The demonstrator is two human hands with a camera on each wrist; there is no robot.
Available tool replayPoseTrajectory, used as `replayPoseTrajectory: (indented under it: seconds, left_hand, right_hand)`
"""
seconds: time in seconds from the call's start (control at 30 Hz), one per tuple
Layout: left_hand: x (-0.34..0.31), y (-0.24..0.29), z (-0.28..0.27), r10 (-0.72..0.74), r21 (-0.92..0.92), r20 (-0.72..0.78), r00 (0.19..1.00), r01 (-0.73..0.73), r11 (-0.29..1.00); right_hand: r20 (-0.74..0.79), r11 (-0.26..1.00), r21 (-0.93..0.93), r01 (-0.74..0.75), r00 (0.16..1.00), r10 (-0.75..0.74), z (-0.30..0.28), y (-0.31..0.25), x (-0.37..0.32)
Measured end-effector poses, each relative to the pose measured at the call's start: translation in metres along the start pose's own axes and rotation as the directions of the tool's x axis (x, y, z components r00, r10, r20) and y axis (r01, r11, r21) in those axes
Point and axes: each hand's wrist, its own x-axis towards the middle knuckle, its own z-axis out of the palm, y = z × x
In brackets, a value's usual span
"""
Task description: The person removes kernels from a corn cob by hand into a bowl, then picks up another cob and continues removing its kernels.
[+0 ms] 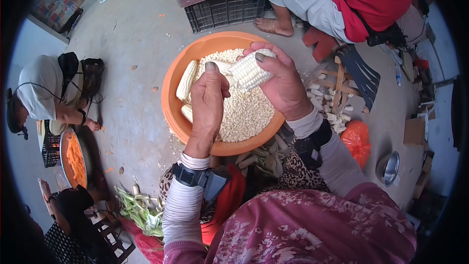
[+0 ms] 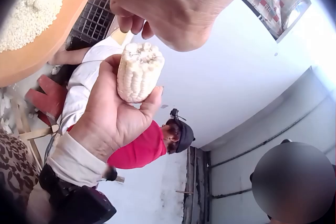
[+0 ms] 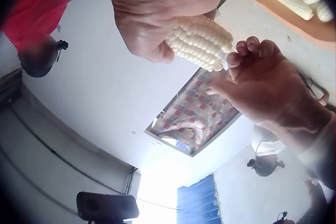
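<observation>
My right hand [image 1: 285, 84] [image 2: 109, 112] [image 3: 160, 16] grips a white corn cob [image 1: 251, 72] [image 2: 139, 74] [image 3: 202, 41] over an orange basin [image 1: 171, 110], fingers and thumb round its sides. The cob's broken or cut end shows in the left wrist view. Just left of the cob is my left hand [image 1: 209, 102] [image 2: 170, 8] [image 3: 268, 87], thumb raised and fingers loosely bent, with nothing visible held in them. Loose kernels [image 1: 246, 117] fill the basin, and whole cobs [image 1: 187, 80] lie at its left side.
A black crate [image 1: 224, 11] and a seated person in red [image 1: 371, 0] are beyond the basin. Stripped cobs [image 1: 322, 95], a red bag [image 1: 356, 142] and a metal bowl [image 1: 391, 168] lie right. Husks [image 1: 141, 210] and a basin of orange strips [image 1: 75, 159] are left.
</observation>
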Motion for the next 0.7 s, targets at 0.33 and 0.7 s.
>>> replayPoseTrajectory:
  seconds: [0.33,0.7]
  left_hand:
    - [-0.004,0.005,0.003,0.12,0.1,0.12,0.985,-0.133,0.986]
    - [0.015,0.002,-0.023,0.184,-0.012,-0.026,0.983,-0.185,0.983]
  right_hand:
    - [0.043,0.991,-0.13,0.023,0.999,-0.017,-0.001,0.003,0.0]
    - [0.016,0.992,-0.127,-0.008,1.0,0.01,-0.005,0.001,0.002]
